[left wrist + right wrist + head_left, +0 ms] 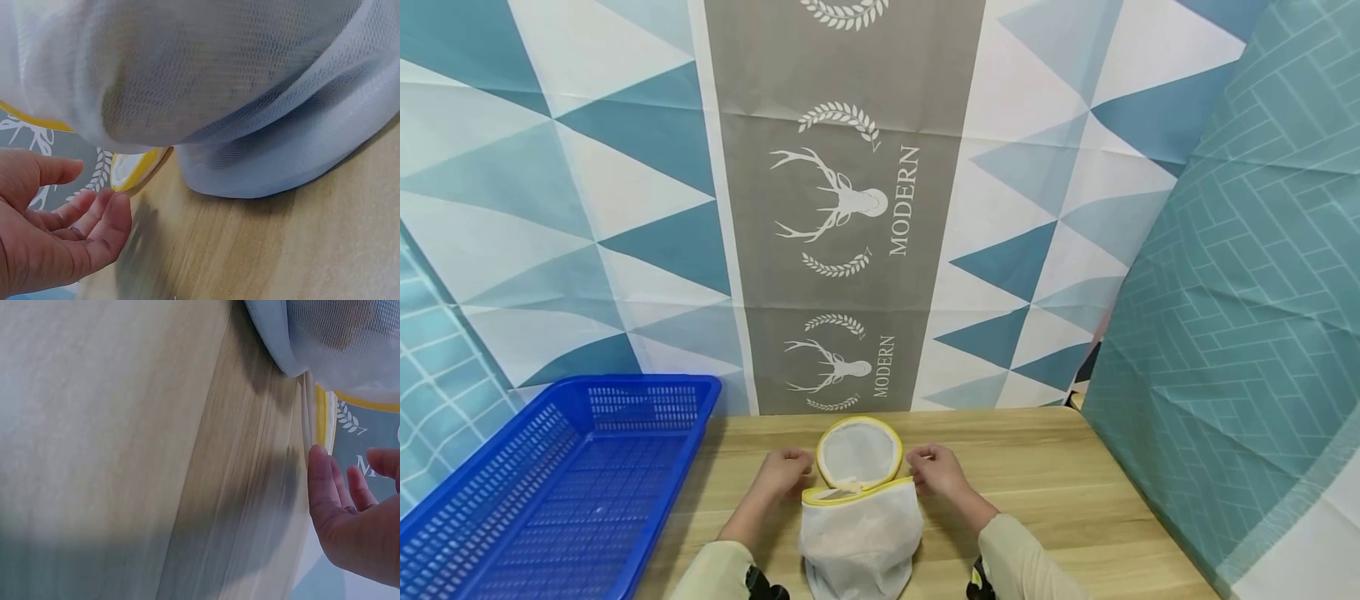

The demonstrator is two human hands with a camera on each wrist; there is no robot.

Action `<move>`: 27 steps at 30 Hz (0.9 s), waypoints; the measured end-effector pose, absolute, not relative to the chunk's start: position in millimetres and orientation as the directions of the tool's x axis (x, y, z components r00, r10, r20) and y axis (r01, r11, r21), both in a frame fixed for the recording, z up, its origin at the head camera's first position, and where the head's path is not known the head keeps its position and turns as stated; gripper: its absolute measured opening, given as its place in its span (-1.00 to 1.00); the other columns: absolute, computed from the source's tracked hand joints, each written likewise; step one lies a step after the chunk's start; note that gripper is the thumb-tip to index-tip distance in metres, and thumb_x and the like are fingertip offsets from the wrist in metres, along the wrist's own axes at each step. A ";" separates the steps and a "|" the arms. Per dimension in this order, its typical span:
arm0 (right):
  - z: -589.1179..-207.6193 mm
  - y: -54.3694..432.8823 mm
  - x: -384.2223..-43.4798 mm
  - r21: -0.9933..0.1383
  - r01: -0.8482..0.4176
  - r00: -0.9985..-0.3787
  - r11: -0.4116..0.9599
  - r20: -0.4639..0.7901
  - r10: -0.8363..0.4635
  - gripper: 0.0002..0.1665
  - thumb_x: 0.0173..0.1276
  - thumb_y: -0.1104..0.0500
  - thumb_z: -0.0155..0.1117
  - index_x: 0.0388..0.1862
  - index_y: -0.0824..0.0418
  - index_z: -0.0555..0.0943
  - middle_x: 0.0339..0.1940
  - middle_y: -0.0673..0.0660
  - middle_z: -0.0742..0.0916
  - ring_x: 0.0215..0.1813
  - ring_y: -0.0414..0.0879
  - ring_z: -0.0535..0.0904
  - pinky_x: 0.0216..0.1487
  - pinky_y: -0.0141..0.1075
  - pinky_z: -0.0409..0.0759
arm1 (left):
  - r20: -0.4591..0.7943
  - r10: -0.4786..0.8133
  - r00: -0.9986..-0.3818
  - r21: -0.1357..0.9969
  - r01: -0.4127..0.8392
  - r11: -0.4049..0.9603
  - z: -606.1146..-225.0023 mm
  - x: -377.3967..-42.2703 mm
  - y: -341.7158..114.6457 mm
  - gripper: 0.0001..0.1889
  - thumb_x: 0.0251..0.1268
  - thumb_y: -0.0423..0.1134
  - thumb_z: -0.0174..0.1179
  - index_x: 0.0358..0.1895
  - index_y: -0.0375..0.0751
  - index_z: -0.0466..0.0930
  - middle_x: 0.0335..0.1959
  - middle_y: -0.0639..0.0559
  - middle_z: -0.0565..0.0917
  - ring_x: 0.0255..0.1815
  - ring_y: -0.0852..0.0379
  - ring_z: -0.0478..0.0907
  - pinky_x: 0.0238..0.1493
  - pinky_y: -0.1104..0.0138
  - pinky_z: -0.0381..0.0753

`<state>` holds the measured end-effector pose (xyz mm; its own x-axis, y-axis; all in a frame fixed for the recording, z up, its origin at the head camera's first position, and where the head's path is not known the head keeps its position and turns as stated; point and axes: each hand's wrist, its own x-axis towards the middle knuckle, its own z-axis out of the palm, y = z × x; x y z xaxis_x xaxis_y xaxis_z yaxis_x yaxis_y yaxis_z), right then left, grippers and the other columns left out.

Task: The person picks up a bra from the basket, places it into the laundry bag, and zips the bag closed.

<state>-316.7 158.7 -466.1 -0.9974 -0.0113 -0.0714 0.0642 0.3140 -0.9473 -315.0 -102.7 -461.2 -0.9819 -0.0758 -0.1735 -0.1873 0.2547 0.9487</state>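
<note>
A white mesh laundry bag (861,542) with yellow trim stands on the table, its round lid (860,454) folded back behind the opening. Something inside shows only faintly through the mesh. My left hand (786,473) is just left of the lid and rim, fingers loosely bent, with nothing in its grasp. On the other side, my right hand (936,469) is beside the rim's right end, fingers also relaxed and holding nothing. Both wrist views show a gap between thumb and fingers, near the mesh side (206,75) on the left and the bag's edge (337,356) on the right.
A blue plastic basket (658,500) with perforated sides stands at the left of the wooden table (1045,467). Patterned cloth (842,200) hangs behind the table, and a teal cloth (1240,333) hangs along its right side.
</note>
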 end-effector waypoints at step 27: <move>-472.5 149.8 -328.3 -0.944 0.051 -0.999 0.327 -0.055 -0.001 -0.70 0.30 0.29 0.05 -0.11 0.50 0.53 -0.37 0.28 0.69 -0.39 -0.10 0.61 -0.45 -0.32 0.60 | -0.216 -0.068 -0.974 0.962 -0.224 0.157 -470.3 -322.7 -98.7 -0.64 0.30 -0.32 0.03 0.02 -0.59 0.39 -0.39 -0.13 0.54 -0.51 0.17 0.55 -0.49 0.36 0.56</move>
